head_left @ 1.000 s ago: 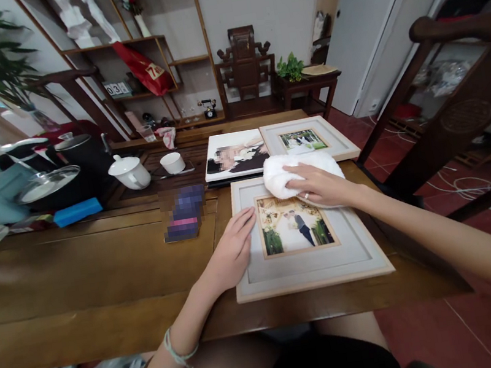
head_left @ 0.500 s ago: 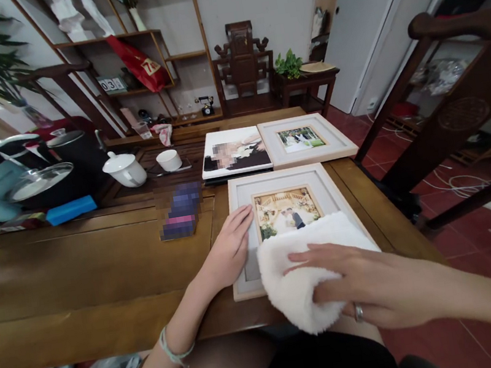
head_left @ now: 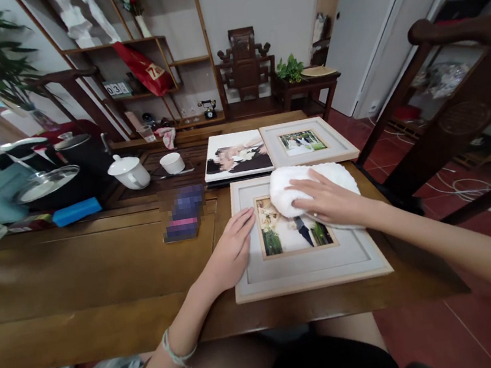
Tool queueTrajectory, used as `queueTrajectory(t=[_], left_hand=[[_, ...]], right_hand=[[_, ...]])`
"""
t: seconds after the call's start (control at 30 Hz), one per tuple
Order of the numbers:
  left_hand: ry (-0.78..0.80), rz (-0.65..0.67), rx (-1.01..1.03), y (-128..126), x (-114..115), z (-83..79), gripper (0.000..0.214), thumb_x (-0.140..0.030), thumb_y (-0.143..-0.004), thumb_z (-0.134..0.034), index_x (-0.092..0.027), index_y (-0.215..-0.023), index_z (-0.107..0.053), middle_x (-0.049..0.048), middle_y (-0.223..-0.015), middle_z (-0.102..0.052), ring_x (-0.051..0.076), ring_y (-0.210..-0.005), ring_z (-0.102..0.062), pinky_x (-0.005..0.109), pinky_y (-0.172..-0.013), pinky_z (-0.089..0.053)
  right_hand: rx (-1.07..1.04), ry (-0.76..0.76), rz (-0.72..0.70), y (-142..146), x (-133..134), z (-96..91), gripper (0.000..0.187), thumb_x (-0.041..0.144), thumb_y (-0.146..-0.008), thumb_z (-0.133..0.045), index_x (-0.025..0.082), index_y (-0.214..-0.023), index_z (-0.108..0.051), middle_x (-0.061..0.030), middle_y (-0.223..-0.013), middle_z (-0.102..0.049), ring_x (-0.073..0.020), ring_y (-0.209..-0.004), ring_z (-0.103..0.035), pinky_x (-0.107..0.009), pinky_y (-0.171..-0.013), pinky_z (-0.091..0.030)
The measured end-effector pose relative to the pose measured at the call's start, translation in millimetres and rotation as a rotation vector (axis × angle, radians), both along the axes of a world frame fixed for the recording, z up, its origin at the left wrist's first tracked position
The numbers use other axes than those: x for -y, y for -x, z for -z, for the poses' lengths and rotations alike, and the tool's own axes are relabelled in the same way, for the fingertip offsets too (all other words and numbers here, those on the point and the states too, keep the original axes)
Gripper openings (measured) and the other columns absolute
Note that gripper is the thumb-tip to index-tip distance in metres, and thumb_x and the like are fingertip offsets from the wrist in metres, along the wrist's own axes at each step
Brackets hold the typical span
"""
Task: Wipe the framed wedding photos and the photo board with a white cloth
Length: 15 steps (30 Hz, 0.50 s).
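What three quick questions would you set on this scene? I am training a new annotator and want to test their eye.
1. True or false: the fingers of the left hand rest on the left border of the near picture frame.
2. What lies under the right hand? A) a blue sponge B) a white cloth C) a teacup
3. Which stands farther right on the table, the white teapot or the white cup?
Key: 1 true; 2 B; 3 the white cup.
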State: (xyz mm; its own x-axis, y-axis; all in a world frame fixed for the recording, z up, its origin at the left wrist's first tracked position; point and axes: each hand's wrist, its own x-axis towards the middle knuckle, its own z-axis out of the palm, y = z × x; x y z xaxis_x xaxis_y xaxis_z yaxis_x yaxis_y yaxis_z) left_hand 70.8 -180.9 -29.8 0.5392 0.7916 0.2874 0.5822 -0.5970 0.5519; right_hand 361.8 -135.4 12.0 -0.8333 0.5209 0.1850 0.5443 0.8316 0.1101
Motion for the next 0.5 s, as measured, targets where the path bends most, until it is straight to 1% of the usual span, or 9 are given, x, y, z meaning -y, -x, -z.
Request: queueTrajectory(t=[0.07, 0.13, 0.23, 0.33, 0.4, 0.5], left_hand=[[-0.005, 0.001, 0.012, -0.3, 0.2, -0.5, 0.047, -0.018, -0.097, -0.029, -0.016, -0.143, -0.041, 0.0114, -0.15, -0.039, 0.023, -0.142, -0.029, 0.049, -0.119, -0.024], [-0.009, 0.003, 0.014, -0.5, 0.2, -0.6, 0.047, -0.018, -0.097, -0.029, -0.016, -0.143, -0.041, 0.0115, -0.15, -0.039, 0.023, -0.142, -0.029, 0.049, -0.119, -0.025], [-0.008, 0.006, 0.005, -0.5, 0.3, -0.4, 0.047, -0.018, -0.098, -0.028, -0.015, -0.143, -0.04, 0.0116, -0.151, -0.038, 0.022, -0.142, -0.028, 0.049, -0.119, -0.023], [-0.008, 0.008, 0.003, -0.7, 0.4, -0.9, 0.047, -0.019, -0.098, -0.027, -0.014, -0.143, -0.04, 0.0123, -0.151, -0.037, 0.023, -0.142, -0.028, 0.049, -0.119, -0.023], [-0.01, 0.012, -0.005, -1.0, 0.3, -1.6, 0.047, -0.019, -0.099, -0.027, -0.013, -0.143, -0.04, 0.0128, -0.151, -0.037, 0.023, -0.142, -0.028, 0.05, -0.119, -0.023], [-0.012, 0.014, -0.015, -1.4, -0.3, -2.4, 0.046, -0.019, -0.099, -0.027, -0.015, -0.143, -0.04, 0.0126, -0.15, -0.038, 0.024, -0.142, -0.028, 0.052, -0.118, -0.023]], right_hand=[[-0.009, -0.017, 0.039, 0.5, -14.9, -1.3, 0.033, 0.002, -0.082, -0.049, 0.014, -0.112, -0.059, -0.0234, -0.139, -0.047, -0.0339, -0.136, -0.034, -0.064, -0.107, -0.021], [-0.03, -0.015, 0.074, 2.1, -24.4, -1.6, 0.034, 0.003, -0.082, -0.049, 0.014, -0.113, -0.058, -0.0236, -0.14, -0.046, -0.0335, -0.137, -0.032, -0.063, -0.107, -0.022], [-0.053, 0.03, 0.1, 5.7, -23.2, -3.3, 0.04, 0.001, -0.078, -0.05, 0.017, -0.114, -0.057, -0.0193, -0.139, -0.047, -0.0323, -0.136, -0.034, -0.058, -0.106, -0.028], [-0.032, 0.135, 0.077, 10.3, -1.2, -10.5, 0.04, 0.001, -0.076, -0.049, 0.019, -0.11, -0.059, -0.0165, -0.129, -0.054, -0.031, -0.126, -0.044, -0.053, -0.1, -0.035], [-0.01, 0.214, 0.051, 13.1, 23.1, -19.7, 0.038, 0.0, -0.075, -0.049, 0.019, -0.107, -0.06, -0.0162, -0.122, -0.058, -0.0306, -0.117, -0.051, -0.05, -0.095, -0.039], [0.016, 0.335, -0.019, 14.9, 65.8, -38.8, 0.039, -0.001, -0.073, -0.049, 0.019, -0.104, -0.061, -0.0153, -0.117, -0.06, -0.0294, -0.11, -0.054, -0.044, -0.089, -0.044]])
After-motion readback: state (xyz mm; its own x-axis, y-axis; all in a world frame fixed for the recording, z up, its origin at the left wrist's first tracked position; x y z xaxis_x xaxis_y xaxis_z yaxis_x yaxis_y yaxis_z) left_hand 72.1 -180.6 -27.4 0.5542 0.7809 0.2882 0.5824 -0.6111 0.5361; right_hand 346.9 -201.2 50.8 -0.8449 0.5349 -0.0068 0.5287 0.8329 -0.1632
